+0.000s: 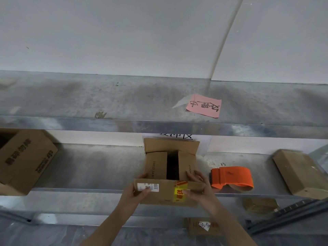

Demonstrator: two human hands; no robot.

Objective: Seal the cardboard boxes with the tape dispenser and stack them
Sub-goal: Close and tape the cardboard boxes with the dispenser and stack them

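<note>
Gripping the open cardboard box (165, 196) by its near flap, my left hand (140, 188) pinches the 7 o'clock corner and my right hand (198, 185) the 5 o'clock corner. The box sits on a metal shelf (88, 167). An orange tape dispenser (230, 176) lies just beside it at 3 o'clock.

A packing room or storeroom is shown. Grey metal shelves (88, 167) are set against a plain white wall (124, 32). A big cardboard box (24, 157) is kept there, an orange tape dispenser (230, 176) is laid beside an open box (170, 162), and a pink note (204, 106) with writing is stuck on.
</note>
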